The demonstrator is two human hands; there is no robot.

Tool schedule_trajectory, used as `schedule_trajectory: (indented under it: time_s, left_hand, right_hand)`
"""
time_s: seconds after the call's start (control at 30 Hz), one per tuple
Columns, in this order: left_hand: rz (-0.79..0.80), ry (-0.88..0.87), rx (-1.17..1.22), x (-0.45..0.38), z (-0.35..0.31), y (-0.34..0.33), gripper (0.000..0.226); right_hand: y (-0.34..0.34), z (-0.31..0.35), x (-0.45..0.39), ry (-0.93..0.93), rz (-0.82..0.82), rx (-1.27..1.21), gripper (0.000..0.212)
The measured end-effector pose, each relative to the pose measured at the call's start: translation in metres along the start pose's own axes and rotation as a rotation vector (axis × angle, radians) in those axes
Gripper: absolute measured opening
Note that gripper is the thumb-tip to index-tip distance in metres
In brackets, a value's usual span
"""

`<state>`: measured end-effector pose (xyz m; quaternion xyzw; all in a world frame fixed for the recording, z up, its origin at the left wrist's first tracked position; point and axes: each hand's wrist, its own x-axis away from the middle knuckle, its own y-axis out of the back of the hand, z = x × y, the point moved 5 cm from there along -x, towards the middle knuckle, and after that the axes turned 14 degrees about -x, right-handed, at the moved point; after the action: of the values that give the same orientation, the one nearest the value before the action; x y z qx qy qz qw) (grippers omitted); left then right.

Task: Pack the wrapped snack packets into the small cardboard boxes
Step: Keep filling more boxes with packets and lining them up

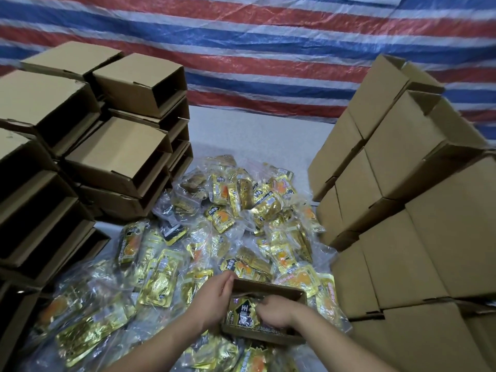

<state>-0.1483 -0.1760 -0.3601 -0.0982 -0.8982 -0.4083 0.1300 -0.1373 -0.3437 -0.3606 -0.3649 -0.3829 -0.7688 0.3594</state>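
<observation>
A small open cardboard box (271, 285) rests on the heap of gold-wrapped snack packets (241, 210) near the bottom middle. My left hand (214, 299) grips the box's left wall, thumb over the rim. My right hand (276, 310) is inside the box, its fingers curled on a gold and black snack packet (241, 308) that lies within. The rest of the box's inside is hidden by that hand.
Empty open cardboard boxes (123, 157) are stacked on their sides at the left. Closed boxes (402, 183) form a tall stack at the right. A red, white and blue striped tarp (268, 49) hangs behind. A strip of grey table (255, 135) shows between the stacks.
</observation>
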Motion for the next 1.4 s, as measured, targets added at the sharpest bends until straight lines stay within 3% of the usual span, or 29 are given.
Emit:
schedule_trajectory:
  time_s: [0.13,0.3,0.37,0.47,0.63,0.7,0.8,0.93,1.03,1.1,1.2,1.4]
  left_hand:
    - [0.028,0.03,0.053,0.0,0.003,-0.002,0.026]
    - [0.031,0.027,-0.001,-0.004,0.002,0.002,0.024]
    - [0.044,0.02,-0.024,-0.004,0.0,0.0,0.024]
    - [0.046,0.025,-0.044,-0.005,-0.002,0.001,0.025]
    - [0.059,0.054,0.015,-0.002,-0.009,0.013,0.023]
    - [-0.019,0.022,-0.048,0.001,-0.018,0.022,0.031]
    - [-0.225,-0.226,-0.316,0.012,-0.047,0.047,0.041]
    - [-0.062,-0.747,-0.626,0.031,-0.092,0.05,0.058]
    - [-0.073,-0.952,-0.826,0.038,-0.115,0.046,0.041]
    - [-0.122,-1.0,-0.758,0.036,-0.136,0.054,0.028]
    - [-0.169,-1.1,-0.609,0.04,-0.176,0.07,0.029]
    - [-0.204,-1.334,-0.495,0.075,-0.26,0.09,0.018]
  right_hand:
    - [0.021,0.013,0.025,0.218,-0.273,-0.025,0.025]
    - [0.043,0.036,0.047,0.534,-0.53,0.274,0.01]
    - [0.043,0.03,0.041,0.502,-0.514,0.423,0.022]
    - [0.04,0.02,0.034,0.371,-0.446,0.509,0.019]
    - [0.038,0.02,0.037,0.36,-0.461,0.475,0.024]
    - [0.04,0.017,0.043,0.341,-0.462,0.418,0.025]
    - [0.05,0.012,0.059,0.315,-0.499,0.341,0.03]
    - [0.074,0.005,0.087,0.255,-0.6,0.216,0.025]
    - [0.088,-0.001,0.11,0.2,-0.671,0.168,0.025]
    - [0.097,-0.001,0.129,0.201,-0.726,0.166,0.03]
    - [0.109,0.003,0.17,0.213,-0.84,0.201,0.035]
    - [0.123,-0.02,0.27,0.22,-1.01,0.134,0.024]
